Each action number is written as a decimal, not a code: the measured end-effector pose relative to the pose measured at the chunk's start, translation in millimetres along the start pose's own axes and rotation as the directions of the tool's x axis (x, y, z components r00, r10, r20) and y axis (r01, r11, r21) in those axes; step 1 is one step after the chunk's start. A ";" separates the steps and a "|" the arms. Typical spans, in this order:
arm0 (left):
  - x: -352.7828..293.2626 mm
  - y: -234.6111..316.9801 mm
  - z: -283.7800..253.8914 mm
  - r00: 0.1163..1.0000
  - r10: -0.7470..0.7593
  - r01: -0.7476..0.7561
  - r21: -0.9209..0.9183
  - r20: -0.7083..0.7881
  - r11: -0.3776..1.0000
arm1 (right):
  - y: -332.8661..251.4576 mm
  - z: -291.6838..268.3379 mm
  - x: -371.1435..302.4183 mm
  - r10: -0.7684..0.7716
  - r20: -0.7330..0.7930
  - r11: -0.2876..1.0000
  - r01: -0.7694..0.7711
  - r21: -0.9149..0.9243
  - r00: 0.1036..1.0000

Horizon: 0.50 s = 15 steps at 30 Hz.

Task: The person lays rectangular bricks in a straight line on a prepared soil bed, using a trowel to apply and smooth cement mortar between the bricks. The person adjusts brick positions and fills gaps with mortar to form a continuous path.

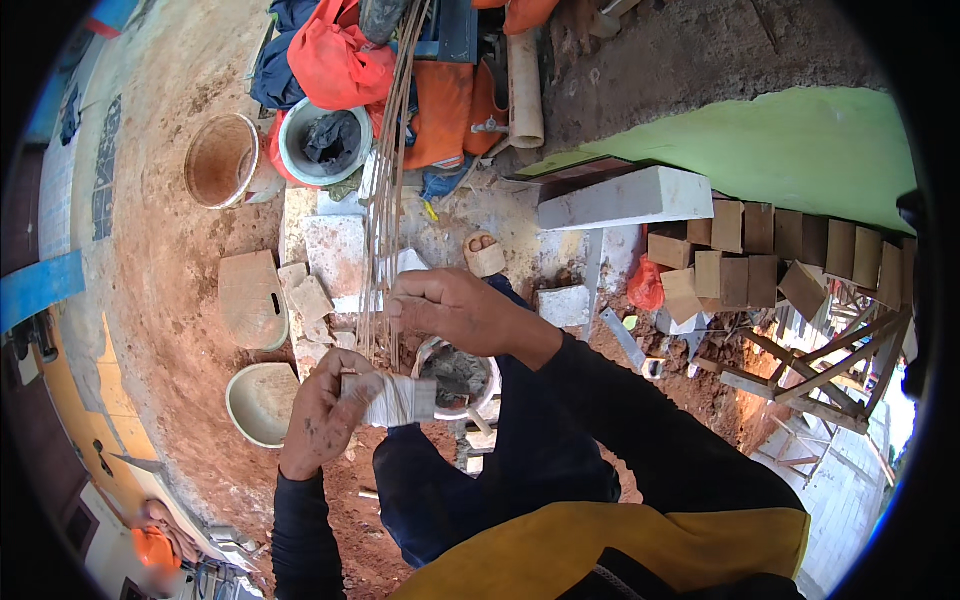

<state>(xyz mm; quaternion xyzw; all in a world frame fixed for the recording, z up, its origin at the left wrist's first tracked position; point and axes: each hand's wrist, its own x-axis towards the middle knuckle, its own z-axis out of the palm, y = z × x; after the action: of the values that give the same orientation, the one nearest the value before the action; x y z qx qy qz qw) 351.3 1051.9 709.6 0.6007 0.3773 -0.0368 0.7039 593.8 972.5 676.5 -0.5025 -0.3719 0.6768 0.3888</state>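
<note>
My left hand (325,415) is closed around a pale block wound with string (402,401), gripping its left end. Just above and to the right, my right hand (455,312) has its fingers drawn together in a pinch. Whatever lies between those fingertips is too fine to make out. A bundle of long thin rods (388,190) runs from the top of the view down to beside both hands; its lower end passes behind them. Below my right hand, a bucket of grey mortar (494,372) stands close to my legs, partly covered by the hand and block.
At left lie a shallow basin (236,402) and a board with a slot (250,300). Farther off stand a brown bucket (192,165) and a pale bucket (290,150). On the right are a white block (625,198), stacked bricks (735,280) and a wooden frame (835,365).
</note>
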 end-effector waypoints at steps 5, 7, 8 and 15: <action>-13.0 2.0 -3.0 0.950 0.265 -0.312 -0.455 -0.165 0.834 | 2.1 8.9 -4.8 -0.119 0.257 0.958 0.179 -0.225 0.959; -10.9 -3.6 1.8 0.987 0.026 -0.065 -0.253 -0.156 0.965 | -2.4 11.8 -9.2 -0.037 0.137 0.969 0.069 -0.239 0.990; -11.0 -6.2 3.1 0.993 -0.083 0.069 -0.158 -0.086 0.985 | -4.7 13.4 -11.1 -0.046 0.013 0.975 0.048 -0.217 0.999; -38.8 -10.9 -15.6 0.946 0.096 -0.268 -0.583 -0.309 0.767 | -10.8 15.1 -12.6 -0.044 0.112 0.964 0.072 -0.255 0.993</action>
<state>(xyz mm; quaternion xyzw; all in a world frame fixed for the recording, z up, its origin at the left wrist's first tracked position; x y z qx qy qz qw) 310.6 1046.9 723.0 0.3704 0.3970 0.2371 0.8056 583.3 964.0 694.4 -0.5014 -0.4916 0.6363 0.3195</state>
